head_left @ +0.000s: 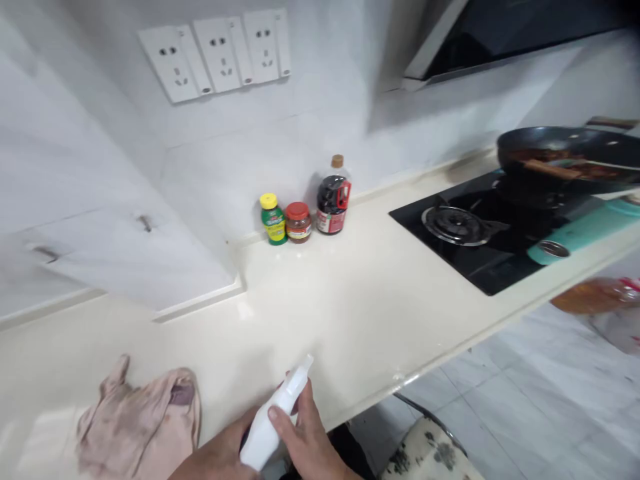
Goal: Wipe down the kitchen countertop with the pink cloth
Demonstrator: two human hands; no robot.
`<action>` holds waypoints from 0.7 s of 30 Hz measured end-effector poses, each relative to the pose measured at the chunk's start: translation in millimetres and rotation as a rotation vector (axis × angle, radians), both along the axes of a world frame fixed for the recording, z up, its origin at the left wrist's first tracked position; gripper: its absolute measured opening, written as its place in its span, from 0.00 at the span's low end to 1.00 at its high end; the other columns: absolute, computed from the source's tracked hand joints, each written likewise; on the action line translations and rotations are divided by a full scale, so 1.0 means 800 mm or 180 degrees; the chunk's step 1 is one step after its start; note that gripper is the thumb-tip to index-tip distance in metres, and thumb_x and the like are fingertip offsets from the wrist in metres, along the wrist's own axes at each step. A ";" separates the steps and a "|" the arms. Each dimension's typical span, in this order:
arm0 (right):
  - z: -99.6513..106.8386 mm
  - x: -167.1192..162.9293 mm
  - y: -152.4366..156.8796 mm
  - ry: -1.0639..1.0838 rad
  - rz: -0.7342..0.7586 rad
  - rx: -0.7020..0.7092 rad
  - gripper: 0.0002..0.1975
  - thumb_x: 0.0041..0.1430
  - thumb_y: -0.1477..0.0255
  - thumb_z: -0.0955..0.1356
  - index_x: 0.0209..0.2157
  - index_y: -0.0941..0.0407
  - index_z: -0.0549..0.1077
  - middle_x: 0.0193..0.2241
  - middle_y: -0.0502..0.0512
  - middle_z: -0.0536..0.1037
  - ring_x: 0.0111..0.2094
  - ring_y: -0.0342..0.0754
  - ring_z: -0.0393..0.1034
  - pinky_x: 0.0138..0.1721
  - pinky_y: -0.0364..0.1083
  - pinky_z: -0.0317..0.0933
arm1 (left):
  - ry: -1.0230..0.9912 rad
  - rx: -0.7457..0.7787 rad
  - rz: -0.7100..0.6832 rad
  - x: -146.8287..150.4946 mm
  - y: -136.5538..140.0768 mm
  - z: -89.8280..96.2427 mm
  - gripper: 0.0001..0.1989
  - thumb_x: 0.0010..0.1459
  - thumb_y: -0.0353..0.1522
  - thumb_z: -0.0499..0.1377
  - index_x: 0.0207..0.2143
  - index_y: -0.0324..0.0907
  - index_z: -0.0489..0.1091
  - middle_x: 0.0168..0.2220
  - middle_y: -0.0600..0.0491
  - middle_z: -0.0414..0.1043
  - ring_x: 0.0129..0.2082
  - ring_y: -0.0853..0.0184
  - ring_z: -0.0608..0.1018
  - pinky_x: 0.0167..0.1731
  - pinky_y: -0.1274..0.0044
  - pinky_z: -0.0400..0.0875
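At the counter's front edge, both my hands are on a white spray bottle [274,423] with a narrow nozzle, tilted so its tip points up and away from me. My left hand [223,447] wraps the lower part from behind, its fingers partly hidden. My right hand [313,433] grips the upper part near the nozzle, thumb laid across the front. A crumpled pinkish, stained cloth [137,423] lies on the counter [350,300] to the left of my hands, touched by neither.
Along the wall stand a green bottle [274,223] with a yellow cap, a red-lidded jar [299,223] and a dark sauce bottle [332,203]. To the right are a gas hob [450,247], a wok [525,150] with food and a range hood [500,37]. A patterned seat [430,453] is below.
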State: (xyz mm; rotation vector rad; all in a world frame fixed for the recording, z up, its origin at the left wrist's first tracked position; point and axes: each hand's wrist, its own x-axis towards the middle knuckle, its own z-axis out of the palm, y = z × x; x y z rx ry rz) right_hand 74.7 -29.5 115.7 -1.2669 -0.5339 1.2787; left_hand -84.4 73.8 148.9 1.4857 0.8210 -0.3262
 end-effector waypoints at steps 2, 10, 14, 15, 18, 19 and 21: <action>0.007 -0.028 0.004 -0.0065 0.0247 0.0030 0.31 0.55 0.57 0.71 0.56 0.53 0.59 0.47 0.58 0.74 0.48 0.53 0.69 0.51 0.53 0.65 | -0.0015 -0.0011 0.0283 -0.039 -0.014 0.001 0.50 0.39 0.26 0.64 0.66 0.48 0.53 0.47 0.55 0.74 0.45 0.56 0.72 0.46 0.69 0.69; -0.005 -0.138 0.012 -0.0239 0.0451 -0.0271 0.29 0.51 0.58 0.73 0.52 0.54 0.64 0.42 0.56 0.74 0.42 0.51 0.68 0.44 0.49 0.65 | 0.0000 0.0216 0.0996 -0.179 -0.045 -0.027 0.47 0.39 0.29 0.64 0.65 0.44 0.57 0.56 0.49 0.69 0.53 0.50 0.68 0.56 0.64 0.62; -0.012 -0.162 0.010 -0.0353 0.0396 -0.0426 0.26 0.53 0.57 0.72 0.49 0.54 0.65 0.42 0.56 0.74 0.41 0.50 0.68 0.44 0.49 0.64 | -0.0250 0.0075 0.1120 -0.207 -0.044 -0.046 0.48 0.41 0.35 0.67 0.66 0.44 0.55 0.59 0.48 0.67 0.57 0.47 0.64 0.59 0.61 0.59; -0.013 -0.163 0.009 -0.0362 0.0380 -0.0452 0.26 0.54 0.57 0.72 0.49 0.53 0.65 0.42 0.55 0.74 0.41 0.50 0.68 0.44 0.49 0.64 | -0.0253 0.0042 0.1110 -0.209 -0.042 -0.050 0.48 0.42 0.37 0.68 0.66 0.45 0.55 0.59 0.48 0.67 0.58 0.46 0.64 0.60 0.61 0.59; -0.011 -0.163 0.009 -0.0314 0.0323 -0.0638 0.27 0.54 0.55 0.71 0.50 0.54 0.63 0.42 0.56 0.73 0.40 0.51 0.68 0.44 0.49 0.64 | -0.0203 -0.0032 0.1009 -0.205 -0.036 -0.054 0.46 0.44 0.38 0.67 0.66 0.47 0.56 0.59 0.49 0.67 0.59 0.46 0.64 0.60 0.59 0.58; -0.011 -0.161 0.008 -0.0300 0.0295 -0.0706 0.28 0.54 0.54 0.71 0.51 0.54 0.63 0.42 0.56 0.72 0.40 0.51 0.68 0.43 0.49 0.64 | -0.0211 -0.0053 0.0969 -0.202 -0.034 -0.054 0.46 0.44 0.38 0.67 0.66 0.48 0.56 0.59 0.49 0.67 0.59 0.46 0.64 0.61 0.59 0.57; -0.011 -0.159 0.008 -0.0291 0.0233 -0.0766 0.29 0.54 0.53 0.70 0.51 0.55 0.62 0.42 0.57 0.72 0.39 0.51 0.69 0.42 0.50 0.65 | -0.0271 -0.0085 0.0894 -0.194 -0.032 -0.052 0.45 0.45 0.37 0.66 0.66 0.47 0.56 0.61 0.49 0.66 0.60 0.46 0.63 0.62 0.59 0.56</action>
